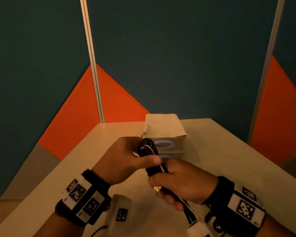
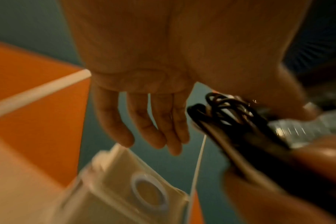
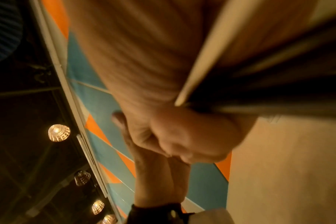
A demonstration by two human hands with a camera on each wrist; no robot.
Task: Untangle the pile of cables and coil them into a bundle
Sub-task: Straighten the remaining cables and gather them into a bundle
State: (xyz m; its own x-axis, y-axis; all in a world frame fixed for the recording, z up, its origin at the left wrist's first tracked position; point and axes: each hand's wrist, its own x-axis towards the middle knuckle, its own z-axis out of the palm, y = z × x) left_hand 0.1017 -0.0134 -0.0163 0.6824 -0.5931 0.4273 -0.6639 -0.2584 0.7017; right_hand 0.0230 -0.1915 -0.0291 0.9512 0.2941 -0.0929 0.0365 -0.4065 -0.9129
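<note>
Tabletop [image 1: 229, 151] — cables [image 1: 149, 151] between fingers [image 1: 167, 199]

Cable bundle [image 1: 149, 151] black with one white strand; plug [image 1: 157, 188] silvery. Box [image 1: 164, 127] at 12 o'clock of it beige, pale blue ring print. Table [image 1: 229, 151] cream. Wall panels [image 1: 161, 57] dark teal with orange triangles. Wristbands [image 1: 82, 197] black-and-white checker markers.

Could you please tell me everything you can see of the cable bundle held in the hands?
The cable bundle is mostly black cords with one white strand, folded into a narrow elongated hank, held above the table. The right hand grips its lower half; the left hand pinches the looped upper end. A metallic plug protrudes below.
</note>
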